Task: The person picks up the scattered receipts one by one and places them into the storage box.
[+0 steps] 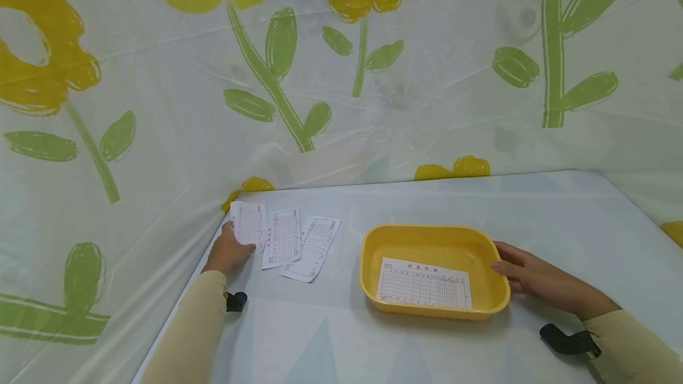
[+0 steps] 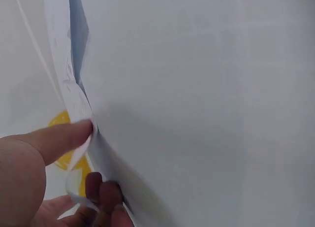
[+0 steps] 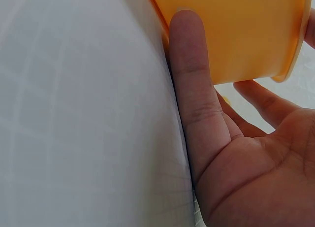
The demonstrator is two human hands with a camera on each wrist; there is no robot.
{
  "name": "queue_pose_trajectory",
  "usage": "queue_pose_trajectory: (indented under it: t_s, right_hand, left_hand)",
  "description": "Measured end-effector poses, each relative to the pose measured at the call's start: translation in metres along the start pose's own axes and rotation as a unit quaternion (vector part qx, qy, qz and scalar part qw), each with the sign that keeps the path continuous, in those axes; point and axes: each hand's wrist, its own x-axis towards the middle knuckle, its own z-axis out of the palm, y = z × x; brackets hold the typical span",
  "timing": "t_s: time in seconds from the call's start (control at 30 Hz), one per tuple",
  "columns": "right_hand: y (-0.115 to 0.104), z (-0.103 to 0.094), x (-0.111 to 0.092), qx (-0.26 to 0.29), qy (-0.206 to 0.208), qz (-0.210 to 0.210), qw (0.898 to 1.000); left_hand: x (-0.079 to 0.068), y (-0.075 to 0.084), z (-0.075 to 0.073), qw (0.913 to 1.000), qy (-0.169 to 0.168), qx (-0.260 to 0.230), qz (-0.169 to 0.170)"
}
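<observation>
At the left edge of the table my left hand [image 1: 226,252] pinches a white printed form slip [image 1: 248,227] by its lower left side. In the left wrist view the slip [image 2: 77,101] bends up between thumb and fingers. Two more form slips, a middle one [image 1: 283,238] and a right one [image 1: 316,246], lie just right of it, slightly overlapping. My right hand [image 1: 549,280] holds the right side of a yellow plastic basin [image 1: 434,239], thumb over the rim and fingers along the outer wall [image 3: 236,40]. Another form slip [image 1: 424,283] lies flat inside the basin.
A pale cloth covers the table [image 1: 320,336]. Behind and to the left hangs a white curtain [image 1: 176,93] with yellow flowers and green leaves, meeting the table's edges. Black straps [image 1: 568,339] show at both wrists.
</observation>
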Motion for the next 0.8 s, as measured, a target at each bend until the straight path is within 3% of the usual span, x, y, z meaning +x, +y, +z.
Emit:
queue_pose_trajectory:
  t_s: [0.3,0.8]
  right_hand:
    - [-0.001,0.001,0.000,0.002,0.004,-0.009,1.000]
    - [0.000,0.000,0.001,-0.009,0.007,0.002,1.000]
  left_hand:
    - [0.002,-0.007,-0.003,0.9974,0.049,-0.051,-0.010]
    - [-0.013,0.000,-0.004,0.9883,0.083,-0.128,-0.003]
